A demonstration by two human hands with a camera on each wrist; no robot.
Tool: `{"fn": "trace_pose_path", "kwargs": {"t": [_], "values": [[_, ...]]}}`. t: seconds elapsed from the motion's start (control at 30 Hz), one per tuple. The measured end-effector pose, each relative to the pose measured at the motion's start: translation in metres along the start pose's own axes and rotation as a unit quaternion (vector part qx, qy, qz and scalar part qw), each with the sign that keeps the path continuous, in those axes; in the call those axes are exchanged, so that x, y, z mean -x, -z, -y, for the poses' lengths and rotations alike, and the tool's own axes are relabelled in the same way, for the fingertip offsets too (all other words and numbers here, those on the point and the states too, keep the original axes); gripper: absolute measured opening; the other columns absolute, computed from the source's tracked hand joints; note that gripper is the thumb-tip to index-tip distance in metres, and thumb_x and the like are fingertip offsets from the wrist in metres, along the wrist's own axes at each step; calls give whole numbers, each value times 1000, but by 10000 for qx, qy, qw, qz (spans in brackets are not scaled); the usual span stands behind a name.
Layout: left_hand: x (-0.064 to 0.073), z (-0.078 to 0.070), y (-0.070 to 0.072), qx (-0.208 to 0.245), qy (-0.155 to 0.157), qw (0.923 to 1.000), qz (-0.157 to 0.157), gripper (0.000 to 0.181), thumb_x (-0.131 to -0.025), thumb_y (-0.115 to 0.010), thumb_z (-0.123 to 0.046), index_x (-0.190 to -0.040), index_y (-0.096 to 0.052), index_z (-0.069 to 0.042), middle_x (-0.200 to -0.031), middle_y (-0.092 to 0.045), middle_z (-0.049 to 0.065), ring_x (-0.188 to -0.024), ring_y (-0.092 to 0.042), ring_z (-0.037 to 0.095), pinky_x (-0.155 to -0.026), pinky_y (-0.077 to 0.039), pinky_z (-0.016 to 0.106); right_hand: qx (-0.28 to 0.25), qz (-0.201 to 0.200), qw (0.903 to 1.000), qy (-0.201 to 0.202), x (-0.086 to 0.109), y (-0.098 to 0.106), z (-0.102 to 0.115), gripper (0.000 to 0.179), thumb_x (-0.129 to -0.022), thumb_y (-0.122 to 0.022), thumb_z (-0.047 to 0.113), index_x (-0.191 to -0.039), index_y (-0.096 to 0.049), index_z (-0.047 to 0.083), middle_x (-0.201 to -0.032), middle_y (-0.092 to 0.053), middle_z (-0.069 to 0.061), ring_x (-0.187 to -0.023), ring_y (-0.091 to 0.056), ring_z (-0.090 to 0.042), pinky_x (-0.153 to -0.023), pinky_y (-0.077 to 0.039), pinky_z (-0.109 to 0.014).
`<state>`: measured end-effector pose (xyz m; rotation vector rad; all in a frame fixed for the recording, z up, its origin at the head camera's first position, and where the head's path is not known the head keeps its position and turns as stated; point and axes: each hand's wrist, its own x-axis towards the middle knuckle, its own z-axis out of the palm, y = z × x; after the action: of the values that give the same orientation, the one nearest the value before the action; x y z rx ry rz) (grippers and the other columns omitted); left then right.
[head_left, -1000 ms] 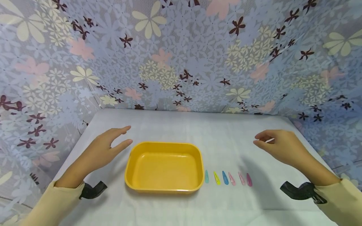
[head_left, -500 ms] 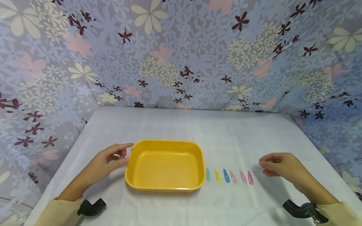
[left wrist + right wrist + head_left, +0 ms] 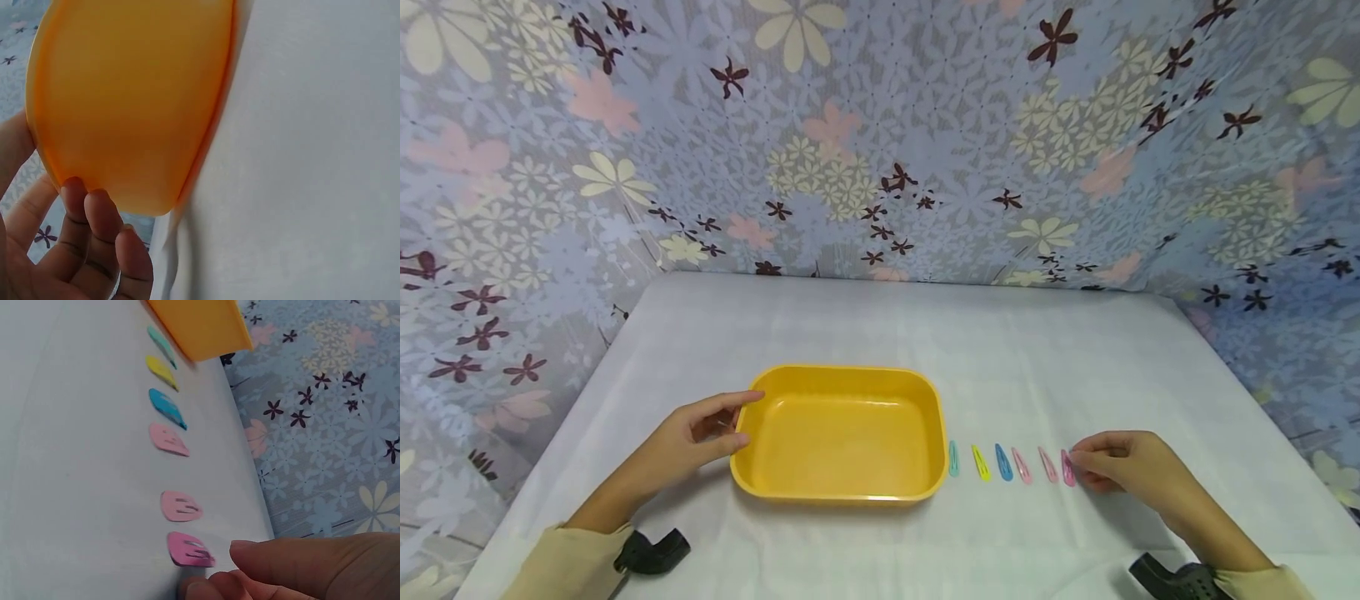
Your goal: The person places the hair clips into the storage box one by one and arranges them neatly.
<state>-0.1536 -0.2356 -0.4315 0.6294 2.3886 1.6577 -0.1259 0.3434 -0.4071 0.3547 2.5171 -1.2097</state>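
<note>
My left hand (image 3: 696, 433) holds the left rim of the yellow tray (image 3: 838, 500), with the thumb and index finger over the edge. In the left wrist view, curled fingers (image 3: 94, 219) lie against the tray's end. A row of snap hair clips lies right of the tray. The magenta hair clip (image 3: 1067, 469) is at the row's right end, right by my right hand (image 3: 1131, 467). Thumb and fingertips stand apart around the clip's near end in the right wrist view; the clip (image 3: 189, 550) lies on the cloth there.
Left of the magenta clip lie a pale pink clip (image 3: 1047, 465), another pink clip (image 3: 1022, 466), a blue clip (image 3: 1003, 462), a yellow clip (image 3: 981, 463) and a teal clip (image 3: 953, 458). White cloth (image 3: 880, 317) covers the table; floral fabric (image 3: 880, 125) hangs behind.
My left hand has come down and right onto the tray's rim. My right hand has come down and left to the magenta clip. The clips and tray have stayed in place.
</note>
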Motion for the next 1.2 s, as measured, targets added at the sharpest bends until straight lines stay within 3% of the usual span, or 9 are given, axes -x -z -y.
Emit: {"fn": "trace_pose_path", "kwargs": {"t": [0.27, 0.53, 0.83, 1.2], "values": [[0, 7, 1, 499, 30, 9987, 83, 52, -99, -68, -6, -149, -52, -6, -130, -59, 20, -100, -62, 17, -85, -56, 25, 280, -104, 9995, -74, -4, -5, 1, 48, -87, -82, 43, -109, -76, 1, -89, -73, -1, -78, -69, -16, -66, -58, -30], [0, 8, -1, 708, -149, 9974, 59, 55, -97, -68, -1, -149, -49, 1, -127, -58, 25, -97, -62, 15, -84, -57, 26, 685, -341, 9971, 30, 0, -9, 7, 46, -82, -85, 43, -102, -75, 3, -81, -74, 0, -72, -68, -16, -61, -54, -30], [-2, 8, -1, 666, -131, 9977, -12, 55, -96, -69, -1, -148, -51, 0, -128, -60, 23, -99, -64, 17, -86, -56, 26, 1421, -492, 9871, 543, 5, -12, 10, 31, -85, -84, 35, -98, -76, 7, -77, -72, 2, -69, -64, -16, -57, -49, -29], [-1, 6, -1, 501, 0, 9987, -105, 54, -96, -70, -4, -147, -53, -2, -120, -61, 18, -97, -61, 16, -85, -55, 23, 1181, -458, 9907, 503, 6, -14, 9, 30, -87, -82, 31, -101, -75, 5, -80, -72, 1, -71, -66, -16, -60, -50, -28]]}}
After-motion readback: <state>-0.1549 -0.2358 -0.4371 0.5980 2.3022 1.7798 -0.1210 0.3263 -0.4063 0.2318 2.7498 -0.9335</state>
